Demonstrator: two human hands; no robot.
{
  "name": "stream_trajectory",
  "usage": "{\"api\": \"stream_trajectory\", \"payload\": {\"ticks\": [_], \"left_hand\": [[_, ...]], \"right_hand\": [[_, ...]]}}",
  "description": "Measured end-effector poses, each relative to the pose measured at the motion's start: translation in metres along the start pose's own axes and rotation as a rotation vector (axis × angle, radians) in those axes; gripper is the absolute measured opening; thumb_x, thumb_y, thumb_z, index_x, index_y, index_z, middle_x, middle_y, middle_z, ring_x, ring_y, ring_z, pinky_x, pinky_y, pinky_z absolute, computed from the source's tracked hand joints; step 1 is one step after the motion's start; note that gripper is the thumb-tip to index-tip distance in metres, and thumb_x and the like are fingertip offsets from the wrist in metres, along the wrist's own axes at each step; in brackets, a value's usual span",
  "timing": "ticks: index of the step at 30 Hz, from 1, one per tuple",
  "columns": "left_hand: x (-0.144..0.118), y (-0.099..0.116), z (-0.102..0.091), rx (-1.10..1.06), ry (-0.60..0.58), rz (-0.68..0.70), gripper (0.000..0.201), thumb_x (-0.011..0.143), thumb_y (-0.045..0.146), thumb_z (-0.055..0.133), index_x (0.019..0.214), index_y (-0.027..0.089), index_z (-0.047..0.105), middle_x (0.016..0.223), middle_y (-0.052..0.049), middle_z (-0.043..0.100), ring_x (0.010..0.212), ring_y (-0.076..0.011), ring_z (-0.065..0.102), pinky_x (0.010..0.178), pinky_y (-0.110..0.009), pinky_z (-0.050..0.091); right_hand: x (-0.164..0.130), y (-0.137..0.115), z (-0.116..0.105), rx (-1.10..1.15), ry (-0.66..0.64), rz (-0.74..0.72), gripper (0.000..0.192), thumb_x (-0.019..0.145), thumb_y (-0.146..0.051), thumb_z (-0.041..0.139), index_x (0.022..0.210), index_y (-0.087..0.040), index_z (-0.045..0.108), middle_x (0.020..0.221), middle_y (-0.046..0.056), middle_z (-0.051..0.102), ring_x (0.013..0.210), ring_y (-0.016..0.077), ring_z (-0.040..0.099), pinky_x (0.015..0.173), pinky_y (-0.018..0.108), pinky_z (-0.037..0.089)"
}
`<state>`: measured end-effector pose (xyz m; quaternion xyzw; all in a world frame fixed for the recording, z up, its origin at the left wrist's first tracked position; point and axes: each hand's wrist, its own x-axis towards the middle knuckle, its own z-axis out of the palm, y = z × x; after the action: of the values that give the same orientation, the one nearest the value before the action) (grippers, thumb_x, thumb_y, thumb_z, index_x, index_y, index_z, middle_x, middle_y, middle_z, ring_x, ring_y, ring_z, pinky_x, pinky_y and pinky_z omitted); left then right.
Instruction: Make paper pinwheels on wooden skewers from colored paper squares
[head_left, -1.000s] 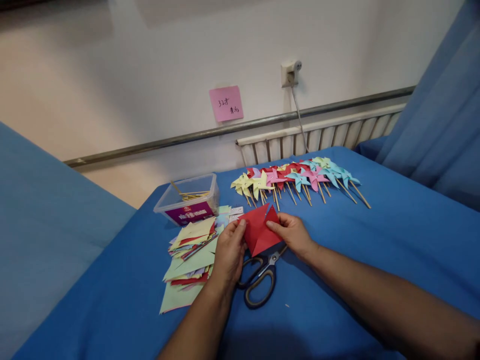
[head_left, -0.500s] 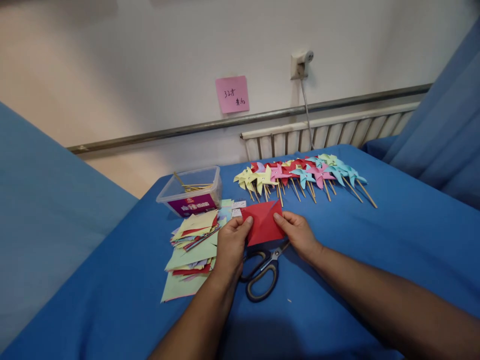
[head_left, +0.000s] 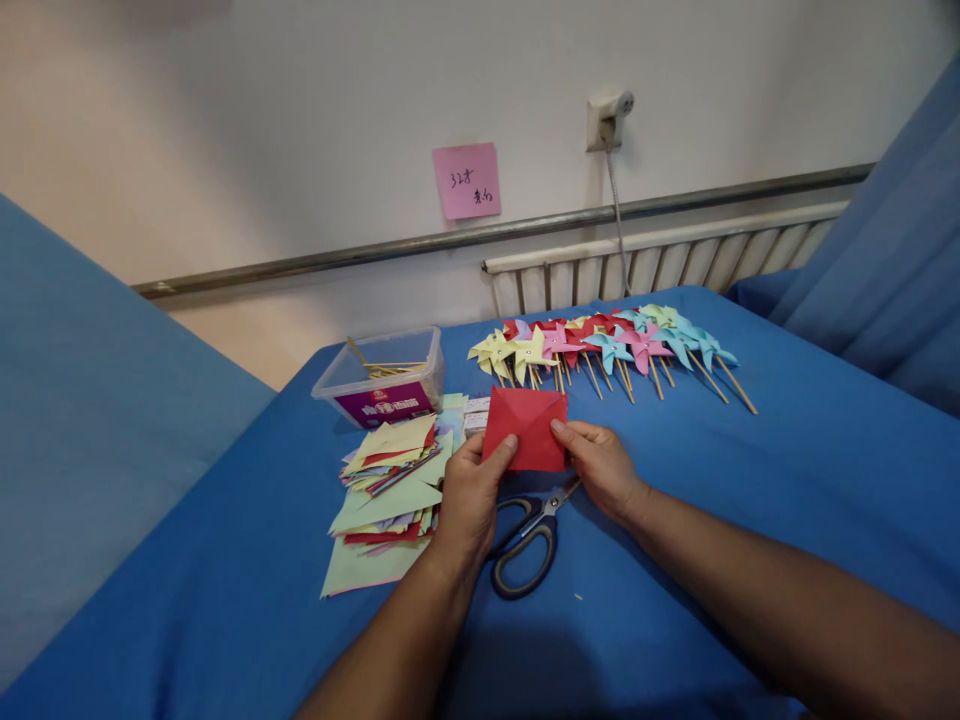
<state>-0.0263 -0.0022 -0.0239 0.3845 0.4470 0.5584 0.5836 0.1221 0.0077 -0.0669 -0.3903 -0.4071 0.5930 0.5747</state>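
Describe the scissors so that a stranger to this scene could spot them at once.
On the blue-covered table, look at the near middle, just below the red paper square held by the left hand and right hand. The scissors lie flat there between the wrists. They alone are metal, with dark looped handles; the rest is coloured paper.

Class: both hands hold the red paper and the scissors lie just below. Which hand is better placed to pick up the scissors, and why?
Probably the left hand: the scissors have their handles right beside it, while the right hand sits by the blade tips. Both pinch the red paper.
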Motion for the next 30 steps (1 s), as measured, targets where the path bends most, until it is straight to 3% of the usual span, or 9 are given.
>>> {"api": "stream_trajectory", "payload": {"ticks": [3,8,15,17,20,22,25,30], "left_hand": [[0.0,-0.002,0.001,-0.05,0.053,0.038,0.036,0.062,0.031,0.08,0.092,0.012,0.071,0.086,-0.008,0.074,0.072,-0.0184,0.067,0.076,-0.033,0.052],[-0.001,0.004,0.003,-0.164,0.098,0.03,0.031,0.062,0.03,0.08,0.085,0.013,0.07,0.084,-0.007,0.074,0.073,-0.0188,0.067,0.074,-0.032,0.052],[-0.003,0.002,0.006,-0.112,0.073,0.024,0.025,0.064,0.031,0.079,0.08,0.013,0.071,0.082,-0.006,0.074,0.071,-0.0184,0.067,0.071,-0.03,0.053],[-0.002,0.004,0.004,-0.146,0.093,0.037,0.027,0.064,0.03,0.079,0.084,0.013,0.071,0.086,-0.007,0.074,0.075,-0.0197,0.068,0.073,-0.031,0.054],[-0.001,0.009,0.002,-0.222,0.114,0.035,0.03,0.064,0.026,0.079,0.091,0.014,0.071,0.094,-0.008,0.074,0.083,-0.0213,0.069,0.077,-0.032,0.054],[0.0,0.011,0.002,-0.245,0.111,-0.009,0.03,0.065,0.023,0.078,0.093,0.013,0.071,0.098,-0.009,0.074,0.085,-0.0225,0.069,0.078,-0.032,0.055],[-0.001,0.011,0.001,-0.242,0.067,-0.088,0.03,0.067,0.022,0.076,0.095,0.012,0.07,0.1,-0.011,0.073,0.085,-0.024,0.07,0.077,-0.034,0.056],[-0.003,0.009,0.0,-0.235,-0.027,-0.108,0.03,0.071,0.023,0.073,0.098,0.011,0.07,0.098,-0.012,0.073,0.081,-0.0215,0.069,0.071,-0.03,0.055]], "right_hand": [[-0.003,-0.002,0.001,-0.059,-0.047,0.013,0.038,0.078,-0.052,0.065,0.065,-0.016,0.064,0.057,0.0,0.058,0.054,0.0114,0.049,0.054,0.024,0.038],[-0.011,-0.005,0.004,-0.099,-0.18,0.167,0.043,0.072,-0.057,0.068,0.064,-0.015,0.063,0.053,0.0,0.059,0.046,0.01,0.049,0.047,0.023,0.036],[-0.012,-0.003,0.004,-0.147,-0.226,0.126,0.045,0.082,-0.056,0.057,0.066,-0.015,0.062,0.055,0.001,0.059,0.047,0.0105,0.05,0.048,0.024,0.038],[-0.013,-0.005,0.004,-0.248,-0.191,0.005,0.039,0.086,-0.051,0.053,0.073,-0.016,0.063,0.06,0.002,0.06,0.053,0.0118,0.053,0.052,0.025,0.041],[-0.017,-0.009,0.006,-0.424,0.013,-0.326,0.022,0.085,-0.035,0.058,0.1,-0.02,0.06,0.088,0.005,0.065,0.071,0.0152,0.059,0.063,0.028,0.047],[-0.02,-0.013,0.007,-0.548,0.112,-0.558,0.035,0.081,-0.024,0.06,0.116,-0.024,0.054,0.113,0.008,0.06,0.095,0.0203,0.06,0.077,0.034,0.05],[-0.024,-0.018,0.008,-0.734,0.069,-0.764,0.045,0.079,-0.015,0.059,0.121,-0.028,0.053,0.134,0.009,0.044,0.123,0.0258,0.046,0.096,0.045,0.044],[-0.023,-0.02,0.008,-0.869,-0.046,-0.817,0.025,0.079,-0.017,0.064,0.101,-0.028,0.064,0.139,0.005,0.04,0.126,0.0275,0.041,0.103,0.051,0.037]]}}
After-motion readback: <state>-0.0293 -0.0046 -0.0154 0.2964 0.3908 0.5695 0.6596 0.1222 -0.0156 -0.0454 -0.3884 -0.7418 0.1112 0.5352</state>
